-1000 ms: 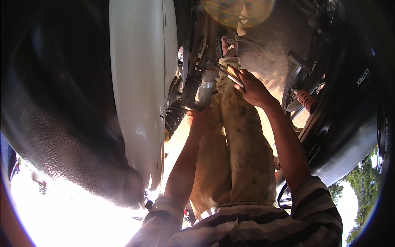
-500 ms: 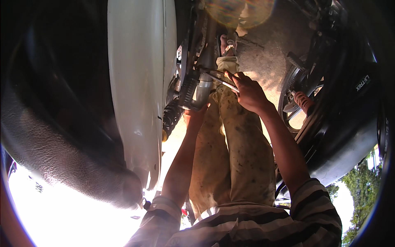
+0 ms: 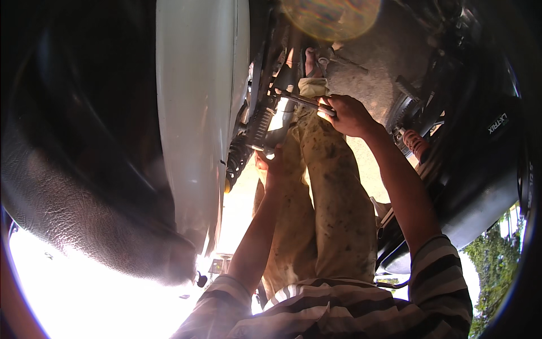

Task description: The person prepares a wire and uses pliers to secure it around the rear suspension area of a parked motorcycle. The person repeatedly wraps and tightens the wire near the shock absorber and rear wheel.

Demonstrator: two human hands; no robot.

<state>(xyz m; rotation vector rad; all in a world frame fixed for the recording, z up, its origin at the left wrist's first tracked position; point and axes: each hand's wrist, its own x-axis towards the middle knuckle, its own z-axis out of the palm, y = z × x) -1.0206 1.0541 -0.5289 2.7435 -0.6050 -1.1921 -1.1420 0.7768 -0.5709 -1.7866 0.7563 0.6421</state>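
Observation:
My right hand (image 3: pixel 351 116) is closed around the handles of a pair of pliers (image 3: pixel 305 101). The jaws of the pliers reach left to the motorcycle's side, at the upper part of a slotted metal guard (image 3: pixel 261 126); what they touch there is too small to make out. My left hand (image 3: pixel 271 159) is wrapped round the near end of the exhaust muffler (image 3: pixel 276 137), which lies beside the guard. Some fingers of the left hand are hidden behind the muffler.
At left stands the motorcycle, with a white side panel (image 3: pixel 195 113), a dark textured seat (image 3: pixel 96 226) and a black shock spring (image 3: pixel 237 158). A second motorcycle with a red shock spring (image 3: pixel 415 144) is close on my right. My legs (image 3: pixel 339 198) lie between them.
The handles of the pliers, spread apart before, are now squeezed together. My right hand has shifted slightly to the right and up. My left hand still holds the muffler end.

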